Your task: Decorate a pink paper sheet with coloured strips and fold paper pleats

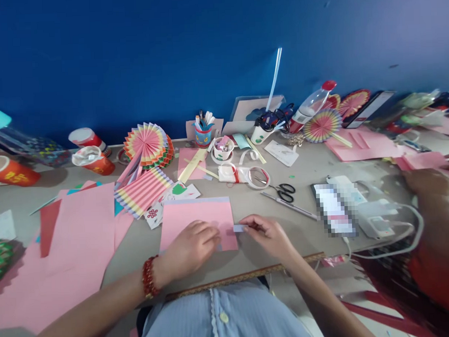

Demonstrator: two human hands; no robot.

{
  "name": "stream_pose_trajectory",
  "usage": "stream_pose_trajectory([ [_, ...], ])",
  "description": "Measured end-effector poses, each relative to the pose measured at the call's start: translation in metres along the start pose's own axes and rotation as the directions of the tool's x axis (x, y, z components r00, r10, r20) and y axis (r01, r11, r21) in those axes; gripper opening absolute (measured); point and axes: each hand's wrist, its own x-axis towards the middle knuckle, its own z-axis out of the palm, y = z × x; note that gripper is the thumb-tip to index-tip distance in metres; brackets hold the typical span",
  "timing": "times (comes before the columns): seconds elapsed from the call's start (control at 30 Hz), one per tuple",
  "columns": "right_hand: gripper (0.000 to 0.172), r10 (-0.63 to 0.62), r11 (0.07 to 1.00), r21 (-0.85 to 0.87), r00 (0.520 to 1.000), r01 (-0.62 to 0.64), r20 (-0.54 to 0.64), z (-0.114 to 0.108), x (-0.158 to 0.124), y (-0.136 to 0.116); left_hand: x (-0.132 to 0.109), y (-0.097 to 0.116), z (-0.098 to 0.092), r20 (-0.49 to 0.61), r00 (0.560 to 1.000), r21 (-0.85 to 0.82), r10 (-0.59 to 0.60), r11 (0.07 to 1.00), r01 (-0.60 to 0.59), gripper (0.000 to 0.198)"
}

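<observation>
A pink paper sheet [189, 216] with a pale blue far edge lies flat on the grey table [305, 173] in front of me. My left hand [192, 248], with a red bead bracelet at the wrist, rests on the sheet's near edge with curled fingers pressing it down. My right hand [269, 235] pinches a small pale strip [239, 228] at the sheet's right edge. Whether the strip is tape or part of the paper I cannot tell.
Large pink sheets [65, 252] lie at left beside a pleated pink fan [142, 191] and a round striped fan [148, 144]. Scissors [284, 191], a tape roll [257, 177], cups, a pen holder [203, 132] and a phone [334, 209] stand beyond. Another person's hand [427, 181] reaches in at right.
</observation>
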Motion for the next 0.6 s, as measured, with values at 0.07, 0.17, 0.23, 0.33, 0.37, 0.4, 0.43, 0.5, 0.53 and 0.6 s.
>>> stream_pose_trajectory([
  [0.07,0.014,0.025,1.000,0.015,1.000,-0.025,0.016,0.006,-0.008,-0.003,-0.012,0.006,0.005,-0.010,1.000,0.002,0.017,1.000,-0.017,0.018],
  [0.17,0.012,0.047,0.998,0.032,0.998,-0.048,0.043,0.019,-0.019,-0.007,-0.021,0.010,0.017,-0.016,0.999,0.030,0.046,0.999,-0.046,0.019],
  [0.23,0.012,0.037,0.999,0.026,0.998,-0.038,0.047,0.028,-0.026,-0.008,-0.022,0.010,0.023,-0.010,0.998,0.045,0.067,0.997,-0.067,0.021],
  [0.33,0.012,0.002,1.000,-0.010,1.000,-0.002,0.008,0.038,-0.032,-0.005,-0.022,0.009,0.027,0.016,0.997,0.052,0.081,0.995,-0.082,0.023],
  [0.37,0.012,-0.010,1.000,-0.024,1.000,0.010,-0.010,0.040,-0.033,-0.004,-0.022,0.009,0.027,0.024,0.997,0.051,0.079,0.995,-0.081,0.022],
  [0.4,0.012,-0.022,0.999,-0.038,0.999,0.021,-0.024,0.041,-0.033,-0.004,-0.022,0.008,0.027,0.032,0.996,0.047,0.080,0.996,-0.082,0.022],
  [0.43,0.012,-0.032,0.998,-0.055,0.999,0.030,-0.036,0.042,-0.033,-0.003,-0.023,0.008,0.027,0.036,0.996,0.042,0.080,0.996,-0.081,0.021],
  [0.5,0.011,-0.051,0.994,-0.095,0.998,0.047,-0.044,0.044,-0.033,-0.003,-0.024,0.007,0.027,0.038,0.996,0.028,0.076,0.997,-0.077,0.019],
  [0.53,0.010,-0.060,0.992,-0.117,0.997,0.055,-0.044,0.045,-0.032,-0.004,-0.024,0.006,0.027,0.036,0.997,0.021,0.074,0.997,-0.075,0.018],
  [0.6,0.010,-0.072,0.985,-0.162,0.997,0.064,-0.038,0.046,-0.031,-0.005,-0.025,0.006,0.029,0.033,0.997,0.009,0.063,0.998,-0.064,0.016],
])
